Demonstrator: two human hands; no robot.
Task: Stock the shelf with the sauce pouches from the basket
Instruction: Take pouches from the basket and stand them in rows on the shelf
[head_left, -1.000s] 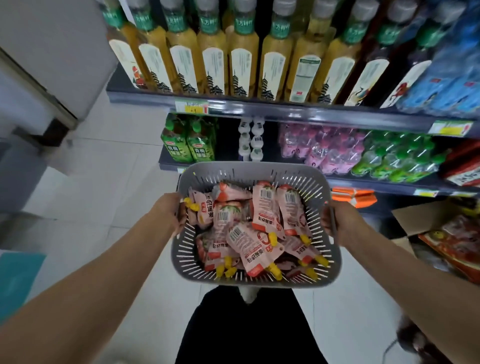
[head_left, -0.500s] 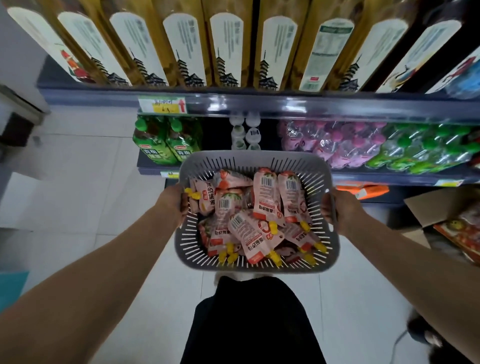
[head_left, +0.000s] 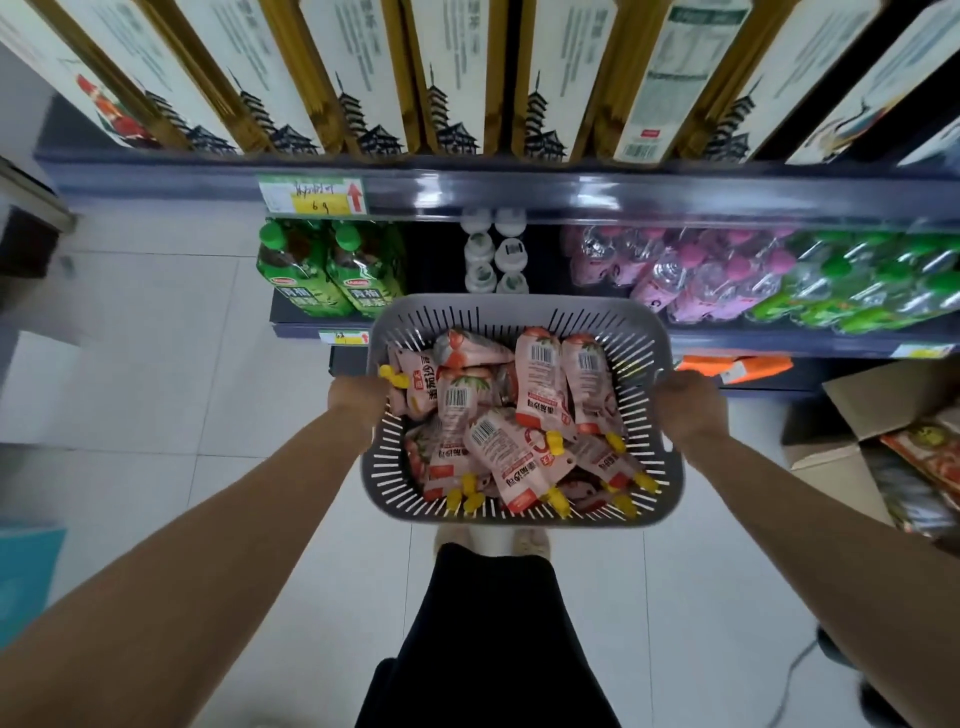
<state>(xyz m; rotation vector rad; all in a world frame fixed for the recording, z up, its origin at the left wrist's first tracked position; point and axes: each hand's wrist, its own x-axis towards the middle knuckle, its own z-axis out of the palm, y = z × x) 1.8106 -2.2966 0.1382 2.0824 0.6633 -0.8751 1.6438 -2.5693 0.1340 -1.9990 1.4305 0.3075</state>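
Your left hand and right hand are closed on the grey slotted basket's side rims, carrying soft, light, slippery sauce pouches; pinch each by its stiffer yellow-capped spout.

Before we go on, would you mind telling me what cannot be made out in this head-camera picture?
- Tops of the tall yellow-brown bottles: cut off by the upper edge.
- Handwriting on the yellow price tag: blurred.
- Lower pink sauce pouches in the grey slotted plastic basket: buried under others.
- Fingers of the left hand and right hand: curled around the basket's sides.
- Brown cardboard box: cut off on the right.
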